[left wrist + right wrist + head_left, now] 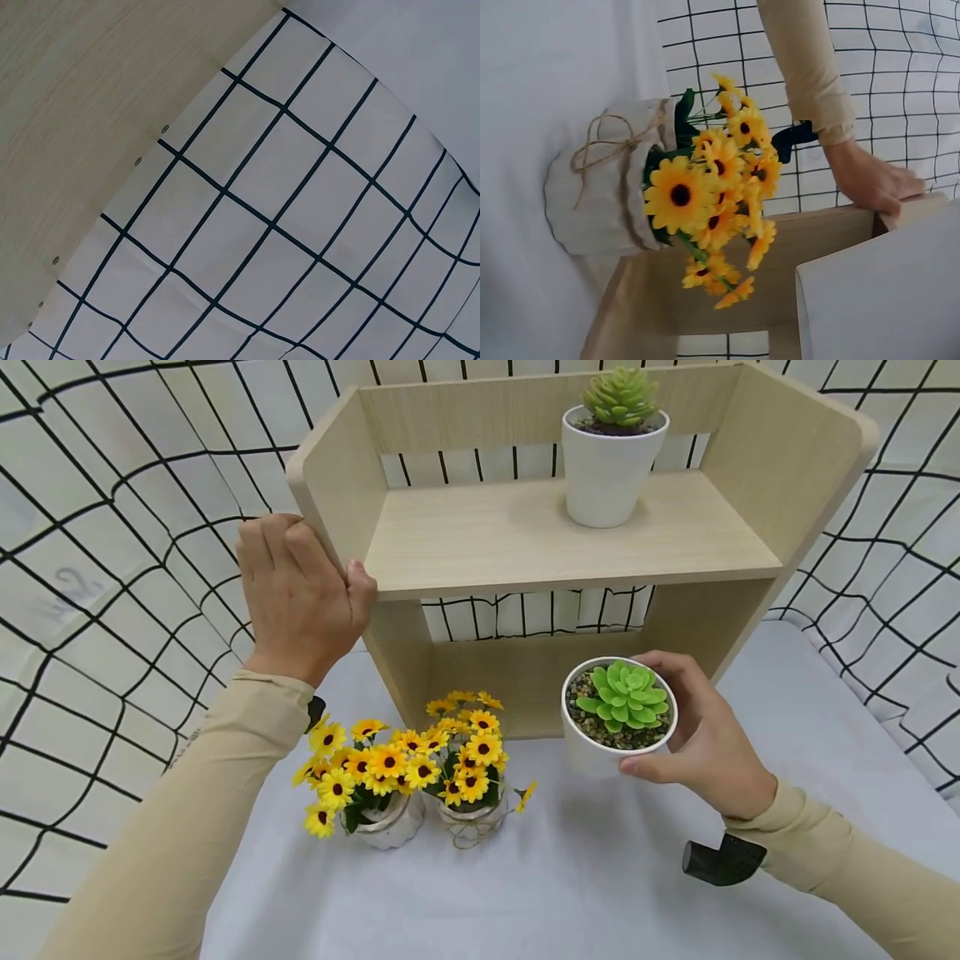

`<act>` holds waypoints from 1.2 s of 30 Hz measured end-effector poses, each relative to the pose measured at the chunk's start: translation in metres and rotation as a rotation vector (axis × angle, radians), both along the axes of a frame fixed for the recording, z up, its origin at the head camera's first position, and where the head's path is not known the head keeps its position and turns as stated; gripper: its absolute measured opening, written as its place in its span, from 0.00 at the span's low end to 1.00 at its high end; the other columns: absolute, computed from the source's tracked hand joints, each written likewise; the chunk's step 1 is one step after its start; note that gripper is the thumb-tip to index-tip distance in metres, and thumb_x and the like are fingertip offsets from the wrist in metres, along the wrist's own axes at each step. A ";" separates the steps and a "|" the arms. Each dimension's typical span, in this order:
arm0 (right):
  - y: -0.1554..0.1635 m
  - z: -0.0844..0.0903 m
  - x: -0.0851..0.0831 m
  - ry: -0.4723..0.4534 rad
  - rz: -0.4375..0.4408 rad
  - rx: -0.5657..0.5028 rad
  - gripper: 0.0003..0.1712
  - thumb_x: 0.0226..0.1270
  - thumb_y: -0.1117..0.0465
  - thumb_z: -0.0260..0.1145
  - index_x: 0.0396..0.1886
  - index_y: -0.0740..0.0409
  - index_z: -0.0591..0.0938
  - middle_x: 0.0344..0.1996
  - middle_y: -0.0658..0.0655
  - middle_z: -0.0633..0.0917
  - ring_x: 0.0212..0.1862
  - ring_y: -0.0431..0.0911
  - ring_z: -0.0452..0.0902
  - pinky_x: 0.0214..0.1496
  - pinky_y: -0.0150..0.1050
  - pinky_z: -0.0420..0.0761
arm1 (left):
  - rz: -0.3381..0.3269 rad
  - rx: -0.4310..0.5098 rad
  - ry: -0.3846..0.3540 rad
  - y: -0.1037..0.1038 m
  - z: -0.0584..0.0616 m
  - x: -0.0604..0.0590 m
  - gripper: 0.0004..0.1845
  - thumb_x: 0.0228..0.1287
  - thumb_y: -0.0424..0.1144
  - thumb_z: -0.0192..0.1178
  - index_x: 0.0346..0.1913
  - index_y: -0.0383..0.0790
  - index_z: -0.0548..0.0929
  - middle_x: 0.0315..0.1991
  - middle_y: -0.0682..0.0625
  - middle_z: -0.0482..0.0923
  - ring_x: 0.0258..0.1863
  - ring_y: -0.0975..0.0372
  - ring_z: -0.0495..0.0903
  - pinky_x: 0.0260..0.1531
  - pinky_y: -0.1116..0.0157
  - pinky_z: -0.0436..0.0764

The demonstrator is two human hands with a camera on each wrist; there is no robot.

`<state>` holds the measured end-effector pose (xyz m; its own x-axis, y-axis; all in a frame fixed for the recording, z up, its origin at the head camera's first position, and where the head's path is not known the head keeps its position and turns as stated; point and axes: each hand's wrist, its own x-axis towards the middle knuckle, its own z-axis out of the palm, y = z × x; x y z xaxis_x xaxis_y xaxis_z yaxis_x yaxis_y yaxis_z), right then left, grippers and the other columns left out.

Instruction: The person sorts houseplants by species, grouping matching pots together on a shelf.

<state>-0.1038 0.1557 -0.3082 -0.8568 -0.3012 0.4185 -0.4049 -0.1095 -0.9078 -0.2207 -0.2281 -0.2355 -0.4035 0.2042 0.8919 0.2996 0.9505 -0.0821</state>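
In the head view my right hand holds a small white pot with a green succulent, thumb on the near side and fingers round the far right. It is up in front of the lower shelf, tilted toward me. Its white side fills the lower right of the right wrist view. My left hand grips the left side panel of a two-tier wooden shelf, thumb at the front edge. That panel shows close up in the left wrist view. Another potted succulent stands on the upper tier.
Two pots of yellow daisy-like flowers, the left one and the right one with a twine bow, stand on the white cloth before the shelf's lower left. Black wire grid encloses the back and sides.
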 end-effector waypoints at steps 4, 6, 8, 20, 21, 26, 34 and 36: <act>0.001 0.015 0.002 -0.007 -0.004 0.002 0.55 0.36 0.89 0.73 0.70 0.61 0.68 0.64 0.58 0.75 0.61 0.47 0.76 0.50 0.35 0.88 | 0.004 -0.005 -0.015 0.000 0.000 0.000 0.20 0.70 0.46 0.38 0.52 0.30 0.64 0.47 0.32 0.65 0.47 0.41 0.61 0.49 0.46 0.59; 0.001 0.023 0.002 -0.011 -0.012 0.008 0.55 0.35 0.89 0.73 0.69 0.60 0.69 0.64 0.58 0.75 0.61 0.47 0.76 0.47 0.36 0.89 | 0.005 -0.003 -0.021 0.000 0.000 0.000 0.20 0.71 0.46 0.38 0.52 0.30 0.63 0.48 0.32 0.65 0.47 0.41 0.61 0.49 0.46 0.59; 0.001 0.030 0.002 -0.012 -0.027 0.020 0.55 0.35 0.88 0.73 0.69 0.60 0.69 0.64 0.57 0.75 0.60 0.47 0.77 0.45 0.37 0.89 | 0.008 -0.001 -0.025 0.000 0.000 0.000 0.20 0.71 0.46 0.38 0.52 0.30 0.63 0.48 0.32 0.66 0.48 0.41 0.61 0.50 0.46 0.59; -0.005 0.076 -0.008 0.029 0.020 -0.026 0.55 0.36 0.90 0.71 0.69 0.58 0.70 0.65 0.59 0.74 0.60 0.50 0.76 0.43 0.39 0.90 | 0.007 0.009 -0.017 -0.002 -0.001 -0.002 0.20 0.71 0.46 0.38 0.50 0.30 0.63 0.46 0.32 0.65 0.46 0.41 0.60 0.50 0.46 0.58; -0.006 0.079 -0.009 0.031 0.033 -0.028 0.55 0.36 0.90 0.71 0.69 0.59 0.69 0.66 0.59 0.74 0.60 0.50 0.76 0.44 0.39 0.90 | 0.009 0.008 -0.016 -0.002 -0.001 -0.002 0.20 0.70 0.46 0.38 0.50 0.30 0.63 0.46 0.32 0.65 0.46 0.41 0.60 0.50 0.46 0.58; -0.009 0.097 -0.013 0.035 0.030 -0.018 0.52 0.39 0.90 0.70 0.68 0.59 0.70 0.67 0.58 0.71 0.62 0.49 0.75 0.49 0.37 0.89 | 0.005 0.002 -0.015 -0.002 -0.001 -0.001 0.19 0.71 0.46 0.38 0.50 0.30 0.63 0.46 0.32 0.66 0.47 0.42 0.60 0.50 0.46 0.59; -0.021 0.123 -0.025 0.049 -0.005 -0.110 0.48 0.41 0.91 0.63 0.66 0.59 0.72 0.68 0.62 0.70 0.63 0.53 0.76 0.56 0.36 0.86 | -0.003 -0.010 -0.013 -0.002 0.000 0.000 0.19 0.71 0.45 0.38 0.51 0.30 0.63 0.47 0.32 0.66 0.47 0.42 0.62 0.50 0.47 0.60; -0.025 0.128 -0.028 0.052 0.001 -0.150 0.47 0.42 0.91 0.60 0.64 0.58 0.73 0.68 0.62 0.70 0.63 0.53 0.77 0.58 0.36 0.85 | -0.008 -0.008 -0.011 -0.001 0.000 0.000 0.19 0.71 0.45 0.38 0.51 0.30 0.63 0.47 0.32 0.67 0.47 0.42 0.62 0.50 0.47 0.60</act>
